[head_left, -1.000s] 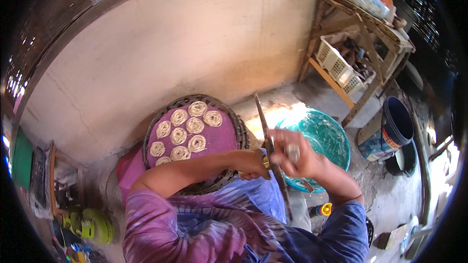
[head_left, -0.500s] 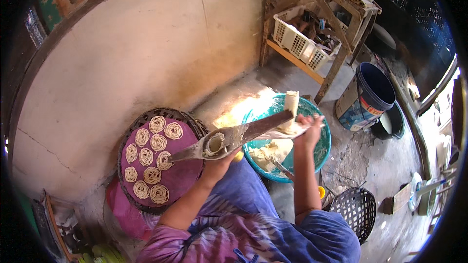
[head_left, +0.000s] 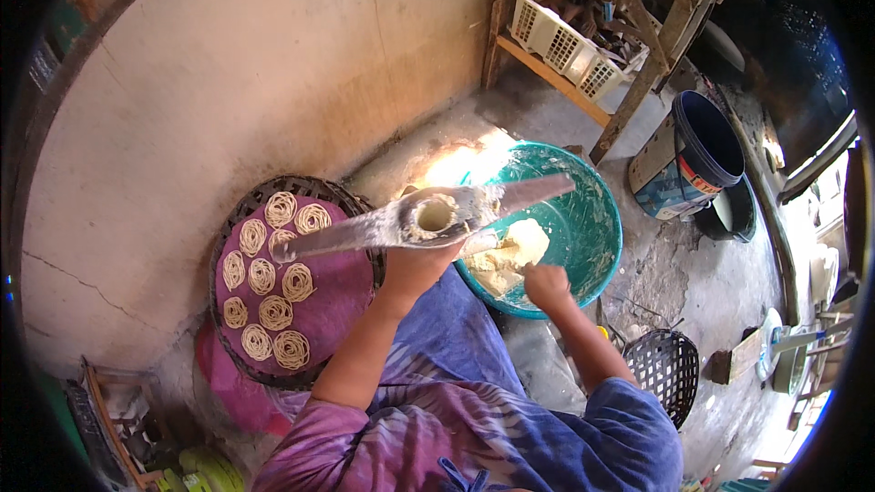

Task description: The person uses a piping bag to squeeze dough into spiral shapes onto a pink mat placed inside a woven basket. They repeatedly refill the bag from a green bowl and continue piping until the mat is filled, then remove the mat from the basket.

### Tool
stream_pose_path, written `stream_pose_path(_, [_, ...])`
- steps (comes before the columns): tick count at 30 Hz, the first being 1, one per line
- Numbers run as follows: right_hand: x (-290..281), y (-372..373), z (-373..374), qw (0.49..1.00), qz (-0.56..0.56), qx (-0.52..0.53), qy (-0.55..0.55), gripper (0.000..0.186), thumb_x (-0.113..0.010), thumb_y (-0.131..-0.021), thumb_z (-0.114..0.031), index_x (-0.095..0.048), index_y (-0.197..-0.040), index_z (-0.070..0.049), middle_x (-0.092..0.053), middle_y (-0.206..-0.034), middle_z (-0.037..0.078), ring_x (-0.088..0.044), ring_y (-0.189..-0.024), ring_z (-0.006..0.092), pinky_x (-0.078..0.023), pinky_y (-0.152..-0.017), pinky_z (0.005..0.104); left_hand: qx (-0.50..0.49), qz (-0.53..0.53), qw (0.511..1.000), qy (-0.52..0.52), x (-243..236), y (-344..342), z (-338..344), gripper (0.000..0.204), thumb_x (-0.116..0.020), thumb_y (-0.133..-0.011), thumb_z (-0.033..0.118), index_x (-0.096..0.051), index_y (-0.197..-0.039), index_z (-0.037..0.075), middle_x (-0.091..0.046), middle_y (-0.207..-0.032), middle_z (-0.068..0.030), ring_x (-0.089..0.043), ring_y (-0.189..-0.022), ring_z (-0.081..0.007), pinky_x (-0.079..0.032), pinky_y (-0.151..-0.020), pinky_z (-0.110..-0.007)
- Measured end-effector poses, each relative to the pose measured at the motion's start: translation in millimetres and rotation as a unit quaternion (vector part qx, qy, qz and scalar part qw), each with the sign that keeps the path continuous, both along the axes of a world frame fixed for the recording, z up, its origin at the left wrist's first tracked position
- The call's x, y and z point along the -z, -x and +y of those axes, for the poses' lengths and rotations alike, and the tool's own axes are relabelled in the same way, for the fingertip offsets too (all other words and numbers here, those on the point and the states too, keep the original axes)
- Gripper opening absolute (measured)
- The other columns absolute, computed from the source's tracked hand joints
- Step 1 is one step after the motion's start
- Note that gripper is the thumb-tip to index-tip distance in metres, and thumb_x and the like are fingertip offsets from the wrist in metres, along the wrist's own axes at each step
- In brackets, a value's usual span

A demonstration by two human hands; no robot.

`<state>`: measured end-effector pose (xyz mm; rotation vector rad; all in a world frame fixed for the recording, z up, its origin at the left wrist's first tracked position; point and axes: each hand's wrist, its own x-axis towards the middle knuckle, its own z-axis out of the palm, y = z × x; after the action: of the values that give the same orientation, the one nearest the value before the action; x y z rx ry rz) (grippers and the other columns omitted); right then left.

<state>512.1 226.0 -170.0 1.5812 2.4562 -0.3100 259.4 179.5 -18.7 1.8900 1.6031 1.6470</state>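
My left hand (head_left: 415, 269) grips a wooden hand press (head_left: 360, 228), a long bar with a round hole through its thick middle, holding it level above my lap. The hole is lined pale with dough. My right hand (head_left: 549, 289) is closed in a fist at the near side of a teal basin (head_left: 597, 278); what it holds, if anything, is hidden. Just beyond that fist, a lump of pale yellow dough (head_left: 524, 241) lies in the basin. To the left, several coiled noodle nests (head_left: 275, 312) rest on a purple sheet (head_left: 351, 296) over a round woven basket (head_left: 225, 346).
A dark open-weave basket (head_left: 663, 369) stands right of my arm. Farther right are a blue-and-white bucket (head_left: 658, 173) and a dark basin (head_left: 749, 219). A wooden stand (head_left: 629, 118) holds a white plastic crate (head_left: 551, 32). A wall (head_left: 228, 64) bounds the far left.
My right hand has let go of the press's plunger, which no longer shows, and has moved down to the dough basin as a fist. The press in my left hand has turned and risen slightly.
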Motion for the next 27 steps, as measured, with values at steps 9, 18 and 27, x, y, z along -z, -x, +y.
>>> stream_pose_path(9, [-11.9, 6.5, 70.2, 0.966, -0.188, -0.169, -0.052, 0.015, -0.060, -0.077, -0.014, -0.074, -0.080, -0.010, -0.072, -0.082, 0.013, -0.071, -0.076, 0.0285, -0.057, -0.055, 0.0557, 0.013, -0.128, 0.992, 0.018, 9.9, 6.6, -3.2, 0.035, -0.080, -0.073, 0.009, -0.063, -0.104, 0.003, -0.066, -0.096, -0.0082, -0.062, -0.086, -0.0187, -0.049, -0.079, -0.034])
stream_pose_path(18, [42.1, 3.9, 59.8, 0.996, -0.030, -0.075, 0.024, 0.020, -0.059, -0.074, -0.018, -0.074, -0.085, -0.010, -0.071, -0.086, 0.017, -0.070, -0.080, 0.0321, -0.055, -0.072, 0.0421, -0.023, -0.158, 0.987, 0.018, 10.7, -2.4, 0.7, 0.043, -0.079, -0.074, 0.011, -0.059, -0.110, 0.001, -0.065, -0.102, -0.0102, -0.062, -0.090, -0.0247, -0.048, -0.086, -0.037])
stream_pose_path(27, [-128.4, -63.5, 16.0, 0.983, 0.179, 0.031, -0.015, 0.023, -0.061, -0.090, -0.034, -0.073, -0.107, -0.024, -0.072, -0.092, 0.012, -0.070, -0.083, 0.0297, -0.054, -0.074, 0.0425, 0.064, 0.102, 0.989, -0.083, -90.8, 50.1, 35.7, 0.045, -0.084, -0.070, 0.025, -0.065, -0.105, 0.005, -0.063, -0.098, -0.0088, -0.059, -0.089, -0.0257, -0.050, -0.084, -0.035])
